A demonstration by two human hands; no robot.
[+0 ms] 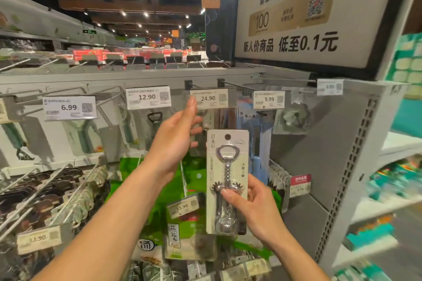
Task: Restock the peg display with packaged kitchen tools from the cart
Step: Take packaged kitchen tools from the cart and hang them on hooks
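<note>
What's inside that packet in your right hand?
A shiny metal corkscrew sits inside the packet, bottle-opener end up. The right hand grips it, and the thumb hides part of the corkscrew's middle.

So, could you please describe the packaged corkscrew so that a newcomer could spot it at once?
Start at the big white promotional sign at upper right and drop to the grey peg rail with its white price tags. Just below the 24.90 tag, the right hand pinches a pale card pack holding a silver winged corkscrew. Unlike its neighbours, it hangs on no peg.
</note>
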